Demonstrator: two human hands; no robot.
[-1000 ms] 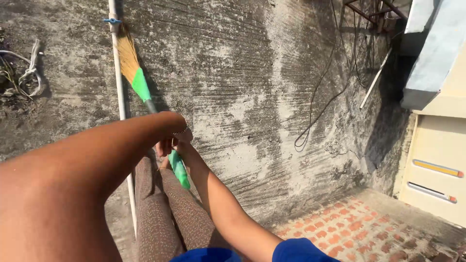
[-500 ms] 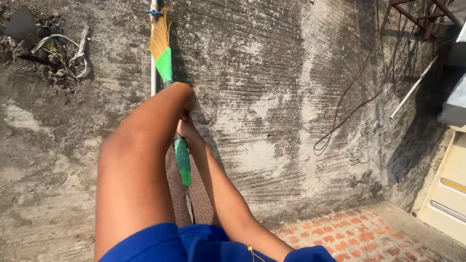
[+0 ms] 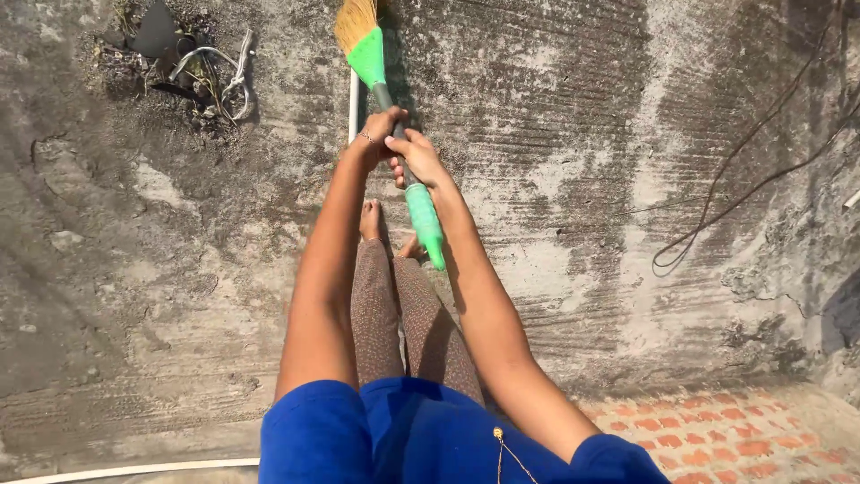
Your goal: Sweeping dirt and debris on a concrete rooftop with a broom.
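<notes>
Broom (image 3: 394,116) is the thing both hands hold, and it reaches out over the grey concrete floor (image 3: 555,134) ahead of the bare feet (image 3: 372,220). Its straw head (image 3: 355,18) is far from the feet, and its green handle end (image 3: 425,224) points back at the legs. Left hand (image 3: 374,134) is wrapped tight round the dark stick, and right hand (image 3: 417,157) is wrapped round it just behind, touching. Beside the broom runs a white pipe (image 3: 353,108). Left of the broom sits a heap of wires and dirt (image 3: 193,67). Right of it lies a black cable (image 3: 717,206). To sweep well, I think the straw should stay low on the floor, with both hands tight
</notes>
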